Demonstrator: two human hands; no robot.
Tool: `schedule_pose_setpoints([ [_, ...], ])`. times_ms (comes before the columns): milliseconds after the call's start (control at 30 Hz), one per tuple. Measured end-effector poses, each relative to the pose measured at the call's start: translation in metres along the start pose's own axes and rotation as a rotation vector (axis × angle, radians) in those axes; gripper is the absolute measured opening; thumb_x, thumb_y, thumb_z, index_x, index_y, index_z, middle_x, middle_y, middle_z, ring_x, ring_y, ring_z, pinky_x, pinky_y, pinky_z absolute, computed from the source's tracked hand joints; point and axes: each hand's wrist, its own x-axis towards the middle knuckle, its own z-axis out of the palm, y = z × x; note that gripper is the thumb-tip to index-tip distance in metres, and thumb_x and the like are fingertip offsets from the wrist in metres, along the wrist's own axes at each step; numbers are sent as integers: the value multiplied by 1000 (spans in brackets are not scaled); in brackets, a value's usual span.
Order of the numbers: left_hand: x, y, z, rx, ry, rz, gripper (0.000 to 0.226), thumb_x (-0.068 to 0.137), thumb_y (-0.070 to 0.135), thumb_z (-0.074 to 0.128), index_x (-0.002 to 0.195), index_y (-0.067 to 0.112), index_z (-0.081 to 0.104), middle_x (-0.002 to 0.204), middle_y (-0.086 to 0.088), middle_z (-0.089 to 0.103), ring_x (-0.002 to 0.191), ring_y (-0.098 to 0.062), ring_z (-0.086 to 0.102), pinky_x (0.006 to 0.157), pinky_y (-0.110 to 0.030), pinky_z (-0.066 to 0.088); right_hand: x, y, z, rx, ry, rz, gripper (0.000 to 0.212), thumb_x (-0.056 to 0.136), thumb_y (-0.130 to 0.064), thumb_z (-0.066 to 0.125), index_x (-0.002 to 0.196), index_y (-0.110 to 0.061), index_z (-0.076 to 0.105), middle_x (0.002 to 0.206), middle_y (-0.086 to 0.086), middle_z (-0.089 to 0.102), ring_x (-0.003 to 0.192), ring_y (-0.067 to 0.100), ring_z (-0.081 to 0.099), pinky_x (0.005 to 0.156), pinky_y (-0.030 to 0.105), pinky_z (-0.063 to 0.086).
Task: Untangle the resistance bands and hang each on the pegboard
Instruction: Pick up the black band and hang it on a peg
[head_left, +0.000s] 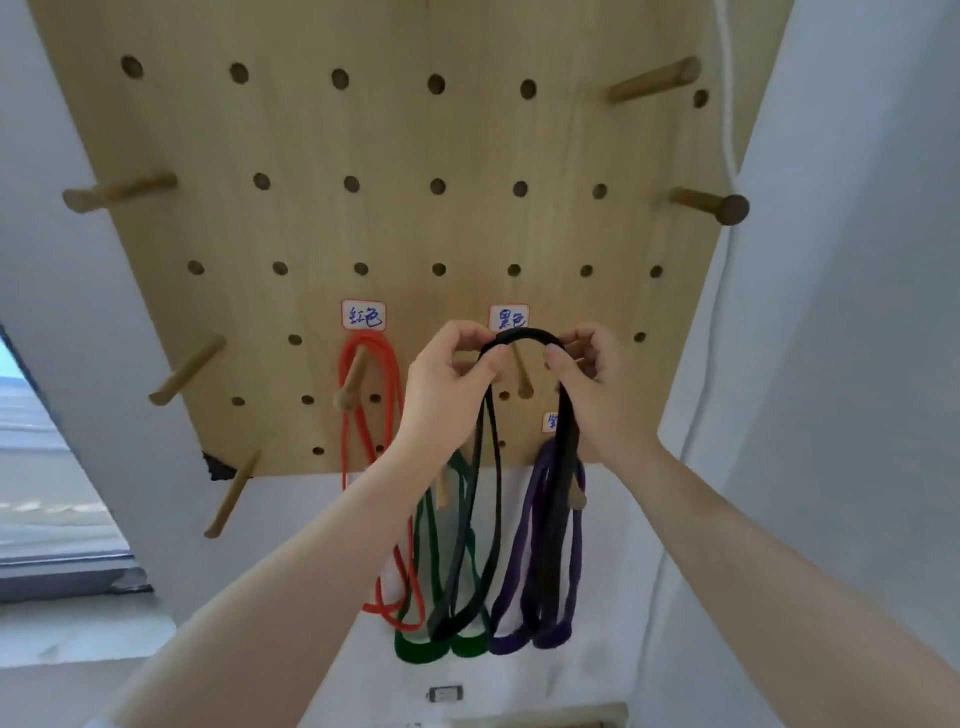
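Two hands meet at the centre of the frame, each pinching the black band (525, 335) between thumb and curled fingers; the left hand (451, 371) grips its left end, the right hand (589, 366) its right end, so the flat rubbery strap arches between them just above a round wooden peg (522, 376); its long loops hang down between the forearms; a white label (509, 318) with blue handwriting sits just above the arch; to the left, the orange-red band (370, 410) hangs in thin cord-like loops over its own peg beneath a second label (364, 315); lower down, the green band (421, 644) and the purple band (530, 597) dangle in wider, flat loops; the pale wooden pegboard (395, 135), drilled with rows of round holes, fills the upper frame, smooth dowels jutting from its edges; white walls flank it.
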Motion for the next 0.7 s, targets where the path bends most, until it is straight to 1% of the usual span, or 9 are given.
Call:
schedule_pose_setpoints([
  [100,34,-6,9,40,20,-53,10,89,23,60,88,31,55,90,7,66,83,-9,65,77,-24,51,27,7,10,15,42,47,9,91,-27,57,89,-31,50,85,-12,57,77,1,54,67,13,44],
  [233,65,-25,21,191,-3,-65,6,89,23,60,93,26,55,88,16,59,84,-1,56,74,-15,43,53,26,20,16,94,112,6,92,-26,56,92,-25,49,84,-13,54,76,-1,52,59,3,40],
  [333,73,-45,26,325,-64,-10,12,89,21,60,100,20,56,97,12,59,90,-4,56,84,-20,45,62,45,22,-130,94,92,8,92,-27,55,95,-21,50,82,-14,53,73,-4,50,61,8,37],
  [433,71,-65,29,618,-24,217,19,91,22,57,107,11,56,105,-3,57,90,-14,53,76,-25,44,63,59,24,-359,63,-38,9,94,-31,51,93,-22,49,78,-10,55,67,0,52,57,11,40],
  [467,70,-72,29,707,13,280,20,90,21,57,105,9,58,106,-7,56,91,-18,53,74,-28,44,62,63,25,-453,53,-94,12,95,-32,49,94,-21,49,81,-7,57,67,6,54,57,18,44],
  [533,68,-81,27,785,86,328,19,88,21,60,100,6,60,106,-13,53,91,-26,53,67,-36,48,60,70,25,-623,63,-194,16,94,-33,49,95,-17,52,96,1,58,76,16,56,56,32,47],
  [600,68,-84,27,759,83,323,18,90,21,58,98,6,59,100,-12,54,82,-24,55,58,-38,49,57,76,26,-712,92,-254,18,92,-31,54,94,-13,56,109,5,53,79,18,53,51,28,41],
  [633,67,-85,28,749,61,319,16,91,20,56,98,5,58,97,-10,55,77,-23,55,57,-38,48,57,79,27,-728,88,-255,18,92,-30,55,92,-12,56,106,5,52,76,18,52,47,25,36],
  [700,66,-84,30,695,38,310,13,93,17,54,97,5,56,93,-6,54,73,-20,53,58,-35,45,56,79,30,-727,50,-228,16,92,-29,54,91,-12,55,89,0,52,68,19,53,44,21,29],
])
